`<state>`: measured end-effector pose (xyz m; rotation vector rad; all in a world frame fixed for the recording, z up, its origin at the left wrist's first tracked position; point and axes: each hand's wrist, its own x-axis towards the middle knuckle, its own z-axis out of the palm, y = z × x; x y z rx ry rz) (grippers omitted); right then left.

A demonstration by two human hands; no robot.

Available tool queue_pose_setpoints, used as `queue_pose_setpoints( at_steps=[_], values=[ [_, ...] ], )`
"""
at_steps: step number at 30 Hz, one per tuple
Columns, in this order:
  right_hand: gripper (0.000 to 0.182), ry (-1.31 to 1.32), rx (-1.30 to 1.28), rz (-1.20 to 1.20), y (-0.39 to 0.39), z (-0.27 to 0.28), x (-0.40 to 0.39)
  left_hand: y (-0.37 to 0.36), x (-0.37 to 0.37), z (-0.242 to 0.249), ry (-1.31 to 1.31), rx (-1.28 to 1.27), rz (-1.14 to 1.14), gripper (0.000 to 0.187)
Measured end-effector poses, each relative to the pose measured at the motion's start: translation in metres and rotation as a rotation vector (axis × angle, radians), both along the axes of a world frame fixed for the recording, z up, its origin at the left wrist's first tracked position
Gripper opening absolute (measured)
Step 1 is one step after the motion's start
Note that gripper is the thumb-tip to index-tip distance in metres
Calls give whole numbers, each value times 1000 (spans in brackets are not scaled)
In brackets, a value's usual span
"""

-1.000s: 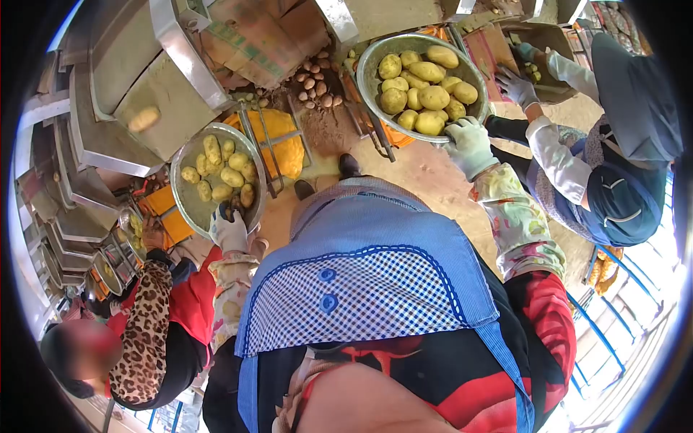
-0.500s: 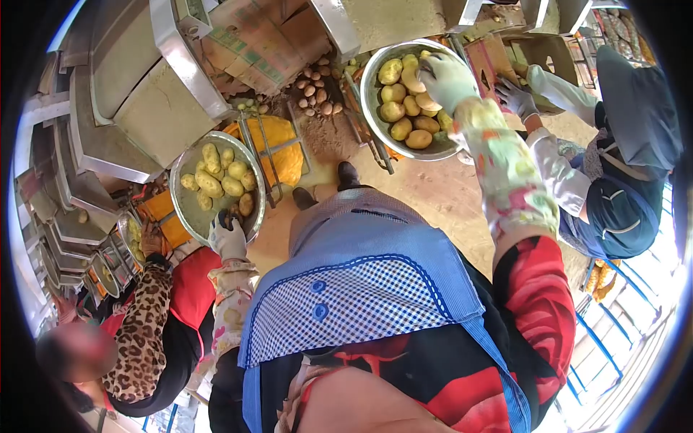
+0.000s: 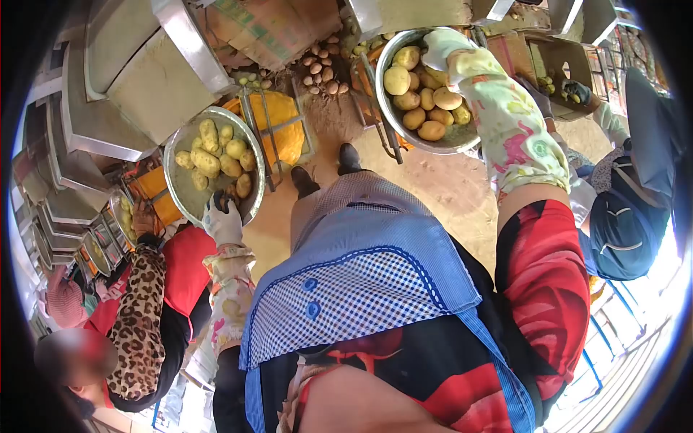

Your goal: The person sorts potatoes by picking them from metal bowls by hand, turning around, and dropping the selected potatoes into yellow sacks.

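My left hand, in a white glove with dark fingertips, bends over the near rim of the left metal bowl. Its fingers dip inside, close to brownish potatoes. Longer yellow potatoes lie heaped in the same bowl. At the far side of the right metal bowl, my right hand, gloved too, is bent down over the rim and the potatoes by it. The sleeve and the back of the glove hide what its fingers hold. Round yellow potatoes fill much of that bowl.
Metal chutes stand ahead on the left. Between the bowls are an orange sack in a metal frame and loose potatoes on the ground. A co-worker in a leopard-print sleeve is at left, another person at right near a cardboard box.
My right hand has moved from above the potatoes to the far rim, and the potatoes there lie differently. My left hand stays at its bowl's near rim. The view has shifted slightly.
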<state>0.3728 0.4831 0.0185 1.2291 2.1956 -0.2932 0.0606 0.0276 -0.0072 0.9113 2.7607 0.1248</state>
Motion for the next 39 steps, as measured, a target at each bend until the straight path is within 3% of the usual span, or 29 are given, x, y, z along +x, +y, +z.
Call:
queue_pose_setpoints(
  at_steps=[15,17,19,20,21,22,23,24,26,27,28,29,30,31,33,36,39],
  values=[
    [47,156,75,-209,-10,-20,7,1,-10,-4,-44,-50,-4,32],
    [53,350,2,-289,-6,4,8,3,-11,-1,-38,-52,1,32],
    [54,779,-139,-459,-4,20,35,4,-12,-2,-32,-48,-1,33],
    [46,1091,-265,-664,-1,9,57,3,-12,-3,-25,-45,-4,32],
    [37,1264,-289,-723,-3,20,71,3,-15,-3,-17,-43,-12,32],
    [37,1420,-568,-1015,-16,44,86,4,-16,-3,-18,-48,-8,32],
    [38,1595,-733,-1131,-29,52,106,5,-15,-2,-20,-52,-7,32],
    [41,1704,-863,-1132,-42,49,129,5,-15,-2,-22,-58,-5,32],
    [41,1788,-847,-1311,-84,49,149,5,-11,-3,-3,-48,-15,32],
    [41,1639,-659,-1327,-98,32,166,4,-10,-2,7,-46,-22,31],
    [38,1329,-604,-1391,-115,45,159,6,-11,0,5,-52,-26,31],
    [32,1202,-500,-1346,-134,51,153,7,-11,1,4,-57,-30,31],
    [30,1030,-407,-1141,-150,38,158,8,-12,2,2,-62,-35,31],
    [33,898,-473,-1161,-162,32,159,9,-13,1,7,-59,-42,31],
    [47,811,-278,-973,-186,26,153,4,-14,-2,14,-60,-57,31],
    [54,412,102,-379,-199,13,143,3,-17,-4,16,-58,-41,31],
    [64,411,-115,-602,-195,5,126,0,-16,-6,23,-8,-51,32]
  ],
)
